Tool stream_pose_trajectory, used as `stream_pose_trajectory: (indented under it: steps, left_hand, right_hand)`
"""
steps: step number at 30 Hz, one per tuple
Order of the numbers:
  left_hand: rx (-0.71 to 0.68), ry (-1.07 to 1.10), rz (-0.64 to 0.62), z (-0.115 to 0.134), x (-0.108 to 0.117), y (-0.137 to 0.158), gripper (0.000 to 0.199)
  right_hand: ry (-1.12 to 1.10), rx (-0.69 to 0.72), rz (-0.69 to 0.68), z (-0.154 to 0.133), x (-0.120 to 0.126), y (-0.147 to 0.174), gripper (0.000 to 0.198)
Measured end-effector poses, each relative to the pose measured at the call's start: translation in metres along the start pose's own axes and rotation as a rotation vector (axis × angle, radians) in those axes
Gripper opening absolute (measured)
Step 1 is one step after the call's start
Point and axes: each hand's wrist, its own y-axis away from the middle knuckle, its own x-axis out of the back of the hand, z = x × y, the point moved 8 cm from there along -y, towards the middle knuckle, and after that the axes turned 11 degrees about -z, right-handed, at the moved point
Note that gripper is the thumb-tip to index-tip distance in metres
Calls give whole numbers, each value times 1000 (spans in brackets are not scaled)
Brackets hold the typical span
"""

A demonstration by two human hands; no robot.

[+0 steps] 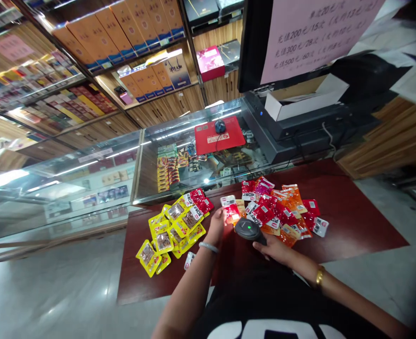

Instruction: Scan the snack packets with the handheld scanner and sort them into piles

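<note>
My left hand (216, 230) pinches a red and white snack packet (231, 210) by its left edge, just above the dark red table. In my right hand (274, 248) is a dark grey barcode scanner (248, 229) with a small green light on top; its head is close to the packet. To the right lies a heap of red and orange snack packets (287, 209). On the left a pile of yellow snack packets (175, 226) overlaps, with red packets (199, 200) at its upper end. A small whitish packet (189, 260) lies partly behind my left forearm.
Beyond the dark red table (356, 207) stands a glass display counter (147, 155) with a red mat (208, 143) and a mouse (220, 125) on it. A monitor (252, 52) and an open white box (292, 106) are at upper right. Shelves of boxed goods (116, 33) line the back.
</note>
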Motion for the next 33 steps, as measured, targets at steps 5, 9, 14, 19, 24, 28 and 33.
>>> stream_pose_trajectory:
  steps: [5, 9, 14, 19, 24, 28, 33]
  left_hand:
    - [-34, 4, 24, -32, 13, 31, 29]
    - [215, -477, 328, -89, 75, 107, 33]
    - [523, -722, 600, -126, 108, 184, 70]
    - [649, -591, 648, -155, 100, 203, 77]
    - [533, -559, 590, -159, 97, 192, 69]
    - [499, -313, 400, -166, 90, 166, 41]
    - [265, 62, 432, -151, 82, 129, 37]
  right_hand:
    - [27, -53, -23, 6, -6, -5, 74]
    - [36, -80, -109, 13, -19, -15, 71]
    - [68, -33, -235, 14, -40, -29, 73]
    - [71, -13, -312, 7, -57, -34, 72]
    - [63, -34, -322, 7, -65, -34, 67]
    - [68, -20, -298, 9, -61, -33, 65]
    - [84, -88, -249, 16, -49, -28, 74]
